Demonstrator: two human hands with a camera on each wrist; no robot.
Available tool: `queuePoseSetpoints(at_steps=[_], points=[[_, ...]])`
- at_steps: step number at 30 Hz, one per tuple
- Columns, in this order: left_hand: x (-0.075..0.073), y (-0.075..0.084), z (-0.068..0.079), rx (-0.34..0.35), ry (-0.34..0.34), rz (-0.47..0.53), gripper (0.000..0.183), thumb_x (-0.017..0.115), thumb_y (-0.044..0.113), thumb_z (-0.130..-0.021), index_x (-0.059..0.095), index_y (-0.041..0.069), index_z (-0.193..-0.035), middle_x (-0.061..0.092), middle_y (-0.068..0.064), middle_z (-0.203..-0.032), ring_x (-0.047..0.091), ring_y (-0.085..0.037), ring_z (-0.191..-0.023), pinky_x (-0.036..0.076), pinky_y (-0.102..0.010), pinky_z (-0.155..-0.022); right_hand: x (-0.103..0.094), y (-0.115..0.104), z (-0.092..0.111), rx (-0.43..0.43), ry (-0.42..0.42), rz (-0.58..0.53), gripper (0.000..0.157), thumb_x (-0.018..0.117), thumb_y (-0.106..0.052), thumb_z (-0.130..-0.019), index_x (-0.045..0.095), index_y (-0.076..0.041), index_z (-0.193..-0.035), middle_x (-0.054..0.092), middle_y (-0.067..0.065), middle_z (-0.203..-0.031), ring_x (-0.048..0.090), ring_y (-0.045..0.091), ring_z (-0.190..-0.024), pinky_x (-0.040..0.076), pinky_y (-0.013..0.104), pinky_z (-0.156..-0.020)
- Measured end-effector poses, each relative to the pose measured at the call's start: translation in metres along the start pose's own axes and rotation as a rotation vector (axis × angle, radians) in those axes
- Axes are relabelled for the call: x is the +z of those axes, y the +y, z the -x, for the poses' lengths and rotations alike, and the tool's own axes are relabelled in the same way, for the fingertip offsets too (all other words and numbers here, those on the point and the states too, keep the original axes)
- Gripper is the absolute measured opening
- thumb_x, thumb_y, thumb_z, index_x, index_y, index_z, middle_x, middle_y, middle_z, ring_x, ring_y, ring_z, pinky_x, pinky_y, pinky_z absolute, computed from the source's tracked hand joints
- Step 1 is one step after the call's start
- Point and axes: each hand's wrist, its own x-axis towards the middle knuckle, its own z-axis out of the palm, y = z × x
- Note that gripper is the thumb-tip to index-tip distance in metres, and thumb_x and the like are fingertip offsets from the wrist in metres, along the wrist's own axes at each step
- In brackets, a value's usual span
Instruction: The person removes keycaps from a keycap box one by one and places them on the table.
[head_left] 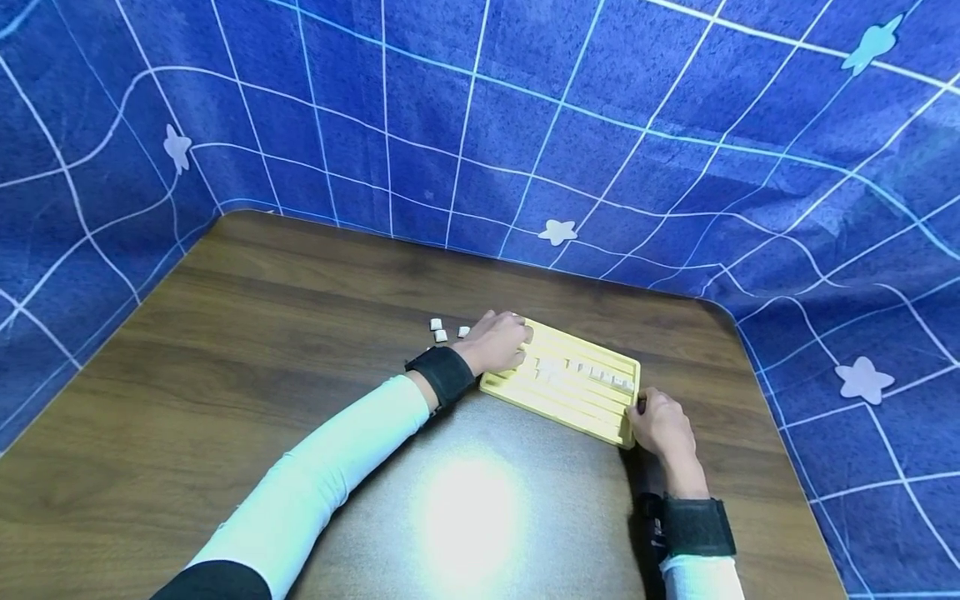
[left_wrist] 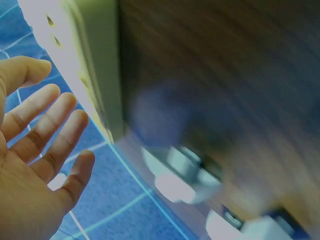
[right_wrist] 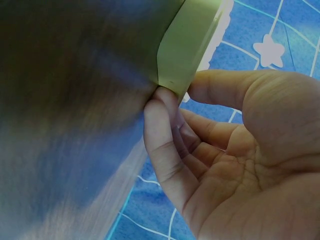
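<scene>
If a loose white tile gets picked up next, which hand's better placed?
Left, probably: the left hand is nearer the loose white tiles, its fingers empty; the right hand pinches the right end of the yellow board.

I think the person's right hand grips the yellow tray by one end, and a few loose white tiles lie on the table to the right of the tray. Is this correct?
Not quite: the loose white tiles lie to the left of the yellow tray, as the head view shows. The right hand does grip one end.
</scene>
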Motion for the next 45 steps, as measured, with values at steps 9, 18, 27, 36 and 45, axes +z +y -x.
queuePoseSetpoints(at_steps=[9,18,27,36,45], points=[[0.007,0.020,-0.010,0.079,0.006,-0.041,0.019,0.066,0.015,-0.089,0.071,0.013,-0.107,0.069,-0.003,-0.107,0.064,-0.024,-0.106,0.048,-0.045,-0.090,0.001,0.001,-0.002,0.007,-0.002,0.003,0.045,0.047,-0.021,-0.096,0.050,0.006,-0.132,0.056,0.028,-0.126,0.059,0.041,-0.104,0.049,0.054,-0.085],[0.013,0.024,-0.011,0.068,-0.034,-0.035,0.020,0.063,0.011,-0.090,0.070,0.016,-0.108,0.070,0.002,-0.109,0.065,-0.019,-0.103,0.046,-0.043,-0.089,0.000,0.000,-0.001,0.020,-0.007,-0.009,0.045,0.047,-0.022,-0.096,0.050,0.004,-0.133,0.056,0.027,-0.126,0.059,0.039,-0.101,0.049,0.053,-0.084],[0.015,0.024,-0.012,0.072,-0.014,-0.031,0.012,0.066,0.014,-0.090,0.070,0.016,-0.101,0.071,0.001,-0.106,0.065,-0.020,-0.101,0.045,-0.042,-0.087,-0.001,0.000,-0.001,0.014,0.003,-0.005,0.044,0.048,-0.021,-0.096,0.050,0.005,-0.132,0.056,0.027,-0.125,0.060,0.039,-0.101,0.049,0.053,-0.084],[0.016,0.021,-0.013,0.082,0.000,-0.053,0.005,0.066,0.014,-0.090,0.069,0.017,-0.092,0.071,0.001,-0.100,0.066,-0.019,-0.097,0.045,-0.041,-0.084,-0.001,0.000,0.000,0.010,0.007,-0.018,0.043,0.047,-0.022,-0.096,0.051,0.004,-0.131,0.058,0.026,-0.123,0.059,0.037,-0.099,0.049,0.052,-0.082],[0.014,0.014,-0.007,0.122,0.058,-0.046,0.007,0.064,0.010,-0.089,0.067,0.015,-0.085,0.068,0.001,-0.088,0.065,-0.018,-0.086,0.046,-0.041,-0.079,-0.001,0.001,-0.001,0.013,0.004,-0.020,0.043,0.047,-0.022,-0.096,0.051,0.004,-0.131,0.057,0.026,-0.124,0.059,0.039,-0.100,0.049,0.053,-0.082]])
